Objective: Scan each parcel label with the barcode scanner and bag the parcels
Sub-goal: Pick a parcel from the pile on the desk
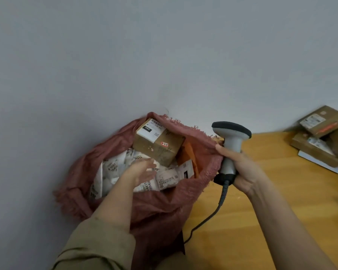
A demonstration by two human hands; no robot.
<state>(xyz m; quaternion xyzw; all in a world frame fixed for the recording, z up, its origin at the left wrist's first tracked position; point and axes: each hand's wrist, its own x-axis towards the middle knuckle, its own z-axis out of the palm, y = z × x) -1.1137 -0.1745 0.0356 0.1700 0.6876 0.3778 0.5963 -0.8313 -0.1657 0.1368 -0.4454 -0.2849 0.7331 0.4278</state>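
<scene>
A reddish woven sack (164, 207) stands open against the wall. Inside it a brown cardboard box (160, 143) with a white label lies on several white labelled mailer parcels (168, 180). My left hand (142, 170) hovers over those mailers with its fingers spread and blurred, holding nothing. My right hand (240, 168) grips the handle of a grey and black barcode scanner (230, 139), and its fingertips also pinch the sack's right rim. The scanner's coiled black cable (209, 219) hangs down over the table.
A wooden table (271, 191) spreads out to the right of the sack. A pile of brown cardboard parcels (322, 135) with labels lies at its far right corner. A plain grey wall fills the background.
</scene>
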